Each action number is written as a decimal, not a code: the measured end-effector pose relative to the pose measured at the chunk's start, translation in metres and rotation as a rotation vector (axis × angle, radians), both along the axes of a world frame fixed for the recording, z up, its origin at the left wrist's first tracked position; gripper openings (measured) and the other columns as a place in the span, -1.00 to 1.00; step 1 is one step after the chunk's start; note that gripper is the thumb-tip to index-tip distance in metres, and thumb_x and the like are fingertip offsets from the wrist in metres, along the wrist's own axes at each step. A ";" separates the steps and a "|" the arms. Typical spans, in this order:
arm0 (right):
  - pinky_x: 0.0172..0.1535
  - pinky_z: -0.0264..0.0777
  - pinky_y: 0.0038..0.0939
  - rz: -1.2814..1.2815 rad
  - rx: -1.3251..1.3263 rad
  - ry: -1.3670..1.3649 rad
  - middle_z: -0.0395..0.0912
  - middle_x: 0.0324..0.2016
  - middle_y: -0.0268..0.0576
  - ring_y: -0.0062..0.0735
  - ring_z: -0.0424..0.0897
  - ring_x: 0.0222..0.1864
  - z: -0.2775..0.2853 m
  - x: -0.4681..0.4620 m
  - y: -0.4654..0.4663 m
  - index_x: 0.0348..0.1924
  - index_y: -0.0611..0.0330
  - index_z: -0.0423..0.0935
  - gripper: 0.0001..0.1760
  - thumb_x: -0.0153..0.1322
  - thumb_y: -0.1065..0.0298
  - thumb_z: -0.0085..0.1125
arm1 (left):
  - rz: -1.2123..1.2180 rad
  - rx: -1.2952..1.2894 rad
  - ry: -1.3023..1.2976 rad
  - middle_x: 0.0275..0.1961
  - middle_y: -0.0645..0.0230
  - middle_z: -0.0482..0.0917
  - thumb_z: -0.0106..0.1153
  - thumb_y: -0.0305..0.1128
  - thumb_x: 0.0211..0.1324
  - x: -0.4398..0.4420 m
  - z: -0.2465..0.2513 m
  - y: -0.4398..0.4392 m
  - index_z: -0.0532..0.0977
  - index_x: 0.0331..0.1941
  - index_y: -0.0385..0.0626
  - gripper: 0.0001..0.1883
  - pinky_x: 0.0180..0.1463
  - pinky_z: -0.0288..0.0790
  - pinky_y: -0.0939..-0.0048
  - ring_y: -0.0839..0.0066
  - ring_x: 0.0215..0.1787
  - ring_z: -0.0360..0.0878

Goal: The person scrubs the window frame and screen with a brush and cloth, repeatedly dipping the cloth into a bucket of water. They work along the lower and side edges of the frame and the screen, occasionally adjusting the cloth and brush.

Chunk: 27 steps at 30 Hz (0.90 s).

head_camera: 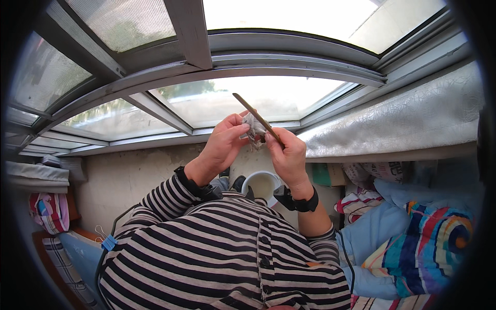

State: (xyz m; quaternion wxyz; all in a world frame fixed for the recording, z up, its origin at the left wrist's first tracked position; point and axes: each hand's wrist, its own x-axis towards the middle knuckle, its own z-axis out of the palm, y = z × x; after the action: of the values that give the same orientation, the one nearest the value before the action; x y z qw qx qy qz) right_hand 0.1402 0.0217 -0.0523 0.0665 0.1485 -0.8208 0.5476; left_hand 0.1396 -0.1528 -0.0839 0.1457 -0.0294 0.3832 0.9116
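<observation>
In front of the windows, my left hand [223, 143] holds a crumpled grey cloth [254, 130] between thumb and fingers. My right hand [286, 153] grips the lower end of a thin brown stick [252, 110], which slants up to the left. The cloth lies against the stick just beside my right fingertips; whether it is wrapped around the stick I cannot tell. Below my hands, a round white bucket [261, 182] with cloudy liquid stands on the floor by my feet. Both wrists wear black straps with small devices.
Sliding windows [232, 100] in metal frames curve across the front. A silvery patterned sheet [403, 120] covers the right side. Blue bedding and a striped colourful cloth [430, 248] lie at the right, near bags and a green box [321, 174]. A blue board [79, 252] stands at the left.
</observation>
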 end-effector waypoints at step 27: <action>-0.34 0.29 -0.67 0.191 -0.194 -0.148 0.48 -0.43 -0.41 -0.73 0.38 -0.43 0.060 -0.014 0.024 -0.19 0.31 0.48 -0.92 0.50 0.48 0.10 | -0.105 -0.781 0.951 0.27 0.22 0.46 0.05 -0.11 0.36 -0.034 0.021 0.012 0.35 0.29 -0.06 -0.50 0.52 -0.08 0.14 0.23 0.38 0.31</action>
State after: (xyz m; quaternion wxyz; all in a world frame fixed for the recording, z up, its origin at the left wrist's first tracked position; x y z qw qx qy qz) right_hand 0.1263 0.0452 0.0073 -0.0326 0.1778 -0.7489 0.6375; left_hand 0.1059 -0.1408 -0.0625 -0.0181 0.3481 0.7125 0.6090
